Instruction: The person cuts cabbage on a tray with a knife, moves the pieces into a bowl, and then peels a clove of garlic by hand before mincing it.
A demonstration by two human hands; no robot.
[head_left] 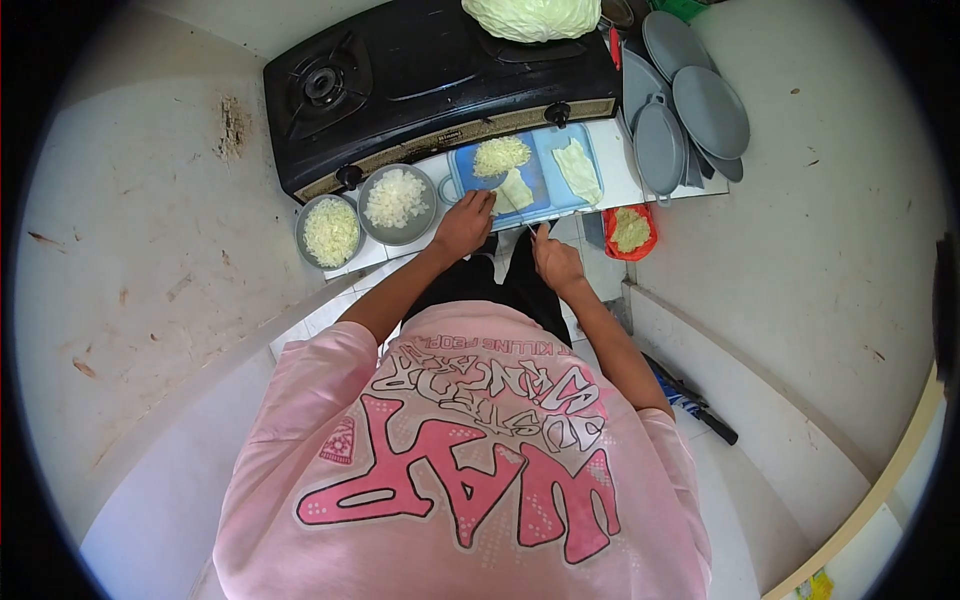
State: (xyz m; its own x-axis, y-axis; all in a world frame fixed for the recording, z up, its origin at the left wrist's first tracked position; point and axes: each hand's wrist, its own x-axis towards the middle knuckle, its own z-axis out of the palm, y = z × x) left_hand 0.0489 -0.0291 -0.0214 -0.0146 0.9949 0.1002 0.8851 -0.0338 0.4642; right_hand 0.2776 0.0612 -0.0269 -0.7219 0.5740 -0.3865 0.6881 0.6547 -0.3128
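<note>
On the blue board (462, 168), the left hand (465, 225) sets its fingers against a pale leaf (515, 190), seemingly to steady it. Near its right side, the right hand (558, 262) has fingers closed round a knife (532, 230).

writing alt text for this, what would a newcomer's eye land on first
Probably the pink shirt with its big graffiti-style lettering, filling the lower middle. Next, the black two-burner stove across the top, with a pale green cabbage on its right side. Between them, the left hand and right hand work at a blue cutting board with shredded cabbage.
</note>
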